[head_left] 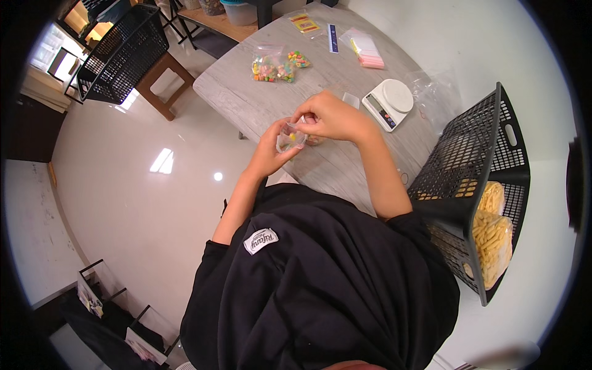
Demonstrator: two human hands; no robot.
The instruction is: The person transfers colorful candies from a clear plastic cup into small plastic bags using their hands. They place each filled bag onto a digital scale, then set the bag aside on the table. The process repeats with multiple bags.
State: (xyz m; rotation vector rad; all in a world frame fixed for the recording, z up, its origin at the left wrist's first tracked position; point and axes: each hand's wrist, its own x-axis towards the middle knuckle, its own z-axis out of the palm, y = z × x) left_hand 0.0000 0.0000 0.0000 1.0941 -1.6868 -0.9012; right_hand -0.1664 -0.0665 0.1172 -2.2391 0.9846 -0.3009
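Head view, I monitor remotely | left hand point(269, 152): closed around small clear bag point(283, 143), yellow piece point(292, 137) showing in it | right hand point(330, 118): fingers bent at bag's mouth, grip I cannot tell | bag: by table point(237, 92) edge | on table: bagged colourful pieces point(271, 71), white scale point(394, 97)

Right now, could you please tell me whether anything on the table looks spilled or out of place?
I see no clear spill. The one untidy spot is the crumpled clear plastic beside the white scale; it lies loose and wrinkled, unlike the flat pink-edged packets.
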